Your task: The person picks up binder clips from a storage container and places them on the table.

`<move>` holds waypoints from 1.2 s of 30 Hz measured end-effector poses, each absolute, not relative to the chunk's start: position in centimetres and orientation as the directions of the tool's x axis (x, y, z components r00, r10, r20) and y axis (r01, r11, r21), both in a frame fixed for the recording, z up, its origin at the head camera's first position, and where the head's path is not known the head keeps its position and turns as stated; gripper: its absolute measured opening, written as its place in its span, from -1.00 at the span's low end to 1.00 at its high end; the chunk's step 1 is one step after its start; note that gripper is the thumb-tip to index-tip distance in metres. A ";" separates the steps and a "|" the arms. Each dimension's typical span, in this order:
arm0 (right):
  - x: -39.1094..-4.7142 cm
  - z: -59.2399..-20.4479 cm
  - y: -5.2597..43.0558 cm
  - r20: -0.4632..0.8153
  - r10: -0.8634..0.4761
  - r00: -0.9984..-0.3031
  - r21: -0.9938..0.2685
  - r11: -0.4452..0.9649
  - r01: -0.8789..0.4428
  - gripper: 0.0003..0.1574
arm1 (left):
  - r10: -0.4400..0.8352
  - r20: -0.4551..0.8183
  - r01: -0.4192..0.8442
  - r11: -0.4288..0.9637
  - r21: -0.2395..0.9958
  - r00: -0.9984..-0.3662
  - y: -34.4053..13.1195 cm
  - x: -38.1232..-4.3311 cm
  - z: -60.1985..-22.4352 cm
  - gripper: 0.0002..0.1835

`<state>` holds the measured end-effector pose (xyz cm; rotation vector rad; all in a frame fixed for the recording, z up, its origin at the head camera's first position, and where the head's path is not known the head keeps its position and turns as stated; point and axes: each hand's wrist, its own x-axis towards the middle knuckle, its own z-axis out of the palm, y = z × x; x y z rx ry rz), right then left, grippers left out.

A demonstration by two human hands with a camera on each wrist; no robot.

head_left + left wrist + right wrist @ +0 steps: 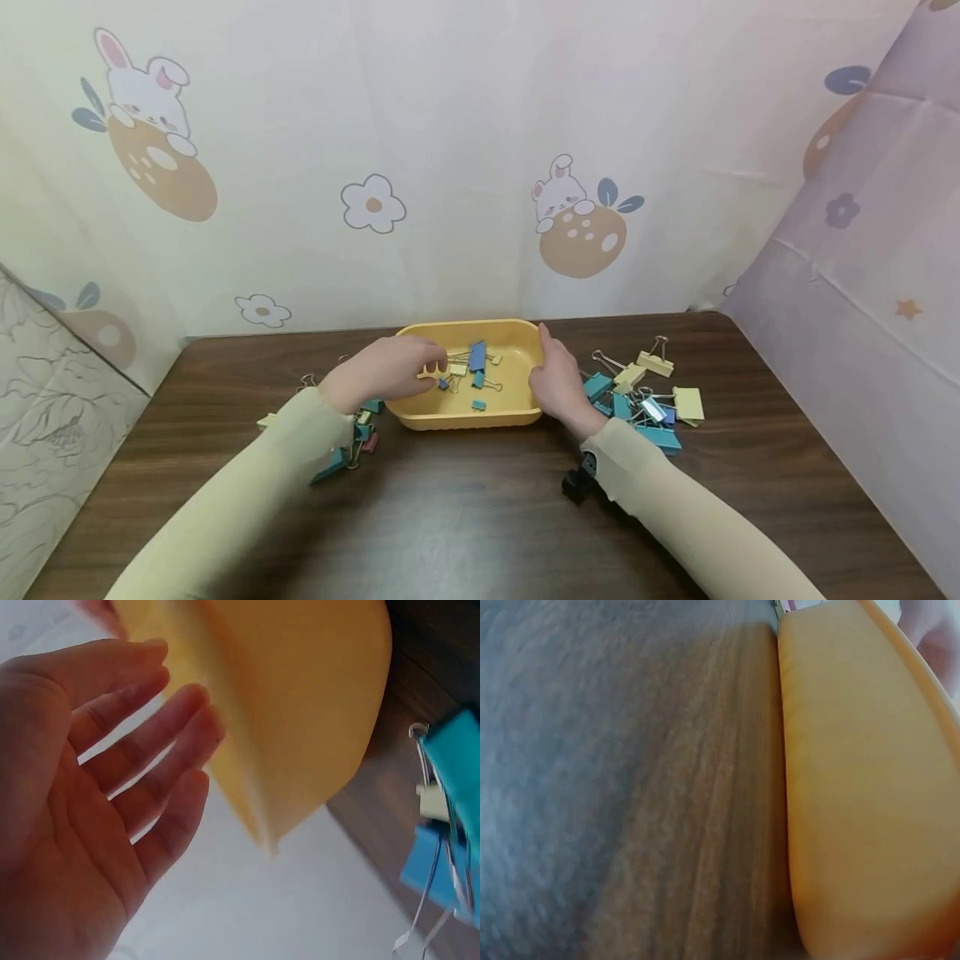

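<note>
A yellow plastic tray [465, 422] stands on the table with several binder clips in it, among them a larger blue clip [477, 357] and a small teal clip [478, 405]. Over the tray's left side hovers my left hand [390, 367]; its fingers are loosely bent and hold nothing, as the palm [67, 855] shows in the left wrist view. My right hand [561, 379] grips the right rim, thumb on the inner side and index finger along the edge. In the right wrist view the tray's outer wall [862, 780] fills the right side, and the right fingers are out of sight.
Right of the tray lies a pile of teal, yellow and blue binder clips [658, 440]. Another pile, with a dark red clip [371, 442], is at the left, partly hidden by the left forearm. A patterned curtain [465, 167] hangs behind the brown table [465, 517].
</note>
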<state>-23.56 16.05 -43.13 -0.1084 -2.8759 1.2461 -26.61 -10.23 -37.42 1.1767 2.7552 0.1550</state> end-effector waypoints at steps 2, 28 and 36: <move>-23.5 -43.1 16.1 -0.025 0.063 -0.998 -0.732 0.678 0.061 -0.01 | 0.719 -0.094 0.707 0.694 0.136 -0.689 -9.6 -27.4 -38.3 -0.85; -23.3 -42.8 16.8 -0.021 0.016 -1.000 -0.684 0.729 0.026 -0.02 | 0.653 0.035 0.645 0.737 0.201 -0.757 -7.8 -27.9 -42.9 -0.87; -23.2 -42.9 16.6 -0.024 0.019 -1.000 -0.685 0.728 0.030 -0.02 | 0.656 0.019 0.644 0.735 0.211 -0.755 -8.0 -28.0 -43.0 -0.96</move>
